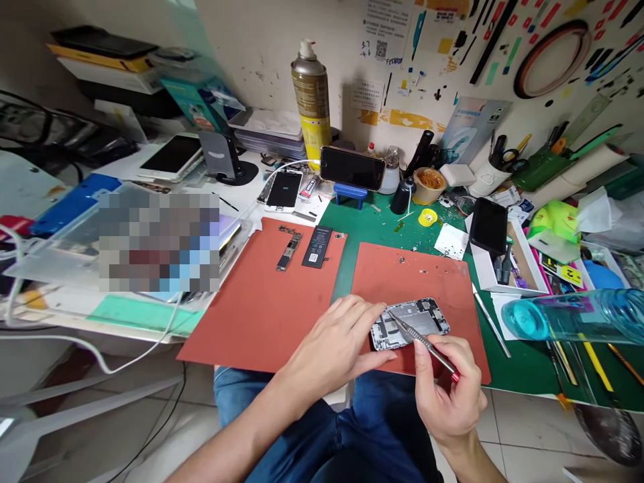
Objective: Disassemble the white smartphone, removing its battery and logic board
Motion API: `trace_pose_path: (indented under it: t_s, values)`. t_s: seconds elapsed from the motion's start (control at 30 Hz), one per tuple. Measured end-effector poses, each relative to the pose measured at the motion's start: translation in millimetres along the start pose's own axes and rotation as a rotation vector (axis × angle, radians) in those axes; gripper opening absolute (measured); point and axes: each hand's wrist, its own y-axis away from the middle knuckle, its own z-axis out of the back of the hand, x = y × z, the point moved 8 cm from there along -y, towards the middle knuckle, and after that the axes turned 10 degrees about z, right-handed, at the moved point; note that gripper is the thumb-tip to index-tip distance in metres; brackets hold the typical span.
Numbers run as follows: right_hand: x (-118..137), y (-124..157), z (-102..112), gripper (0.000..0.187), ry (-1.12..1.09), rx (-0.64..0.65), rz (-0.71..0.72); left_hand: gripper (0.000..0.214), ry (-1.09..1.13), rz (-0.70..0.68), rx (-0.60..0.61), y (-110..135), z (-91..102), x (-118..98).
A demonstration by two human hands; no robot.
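An opened phone housing (415,325) lies tilted over the right orange mat, its metal inside facing up. My left hand (339,339) grips its left end, fingers on the far edge and thumb at the near one. In my right hand (450,386) is a slim metal tool (420,339) like a craft knife, with a ridged grip and a red end. Its tip reaches the inside of the housing near my left fingertips; whether it touches, I cannot tell. A phone battery (317,246) and a narrow logic board (288,250) rest on the left mat.
Tiny parts (401,259) are scattered at the right mat's far side. A metal scalpel-like tool (490,320) and a blue bottle (573,316) lie to the right. Behind stand a phone (352,168) on a blue stand and a spray can (310,100).
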Motion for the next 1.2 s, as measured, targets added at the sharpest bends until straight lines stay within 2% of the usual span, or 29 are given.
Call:
trace_pose_path:
  t_s: [0.1,0.23,0.27,0.37,0.43,0.63,0.73,0.9,1.03,1.2]
  values:
    - [-6,1,3,0.045,-0.064,-0.021,-0.097,0.063,-0.044,-0.038,-0.006,2,-0.3,-3]
    - [-19,10,7,0.035,-0.196,-0.072,-0.318,0.071,-0.065,-0.075,-0.022,3,-0.1,-5]
    - [-21,12,7,0.032,-0.224,-0.081,-0.368,0.066,-0.06,-0.081,-0.039,3,0.9,-5]
    - [-25,16,10,0.024,-0.281,-0.123,-0.5,0.032,-0.055,-0.141,-0.116,4,5.3,-8]
    - [-27,18,11,0.022,-0.318,-0.147,-0.583,0.017,-0.048,-0.195,-0.141,6,7.2,-12]
    - [-30,22,10,0.03,-0.398,-0.18,-0.717,0.023,-0.068,-0.213,-0.124,15,17.4,-13]
    - [-31,23,15,0.035,-0.369,-0.263,-0.719,0.021,-0.166,-0.098,-0.21,23,35.2,7]
    - [-33,24,17,0.04,-0.299,-0.295,-0.706,0.023,-0.419,0.231,-0.406,38,68.5,63]
    - [-31,25,15,0.042,-0.243,-0.287,-0.703,0.028,-0.436,0.356,-0.409,40,76.3,89]
    - [-28,24,14,0.043,-0.219,-0.322,-0.734,0.033,-0.44,0.37,-0.372,34,76.3,96]
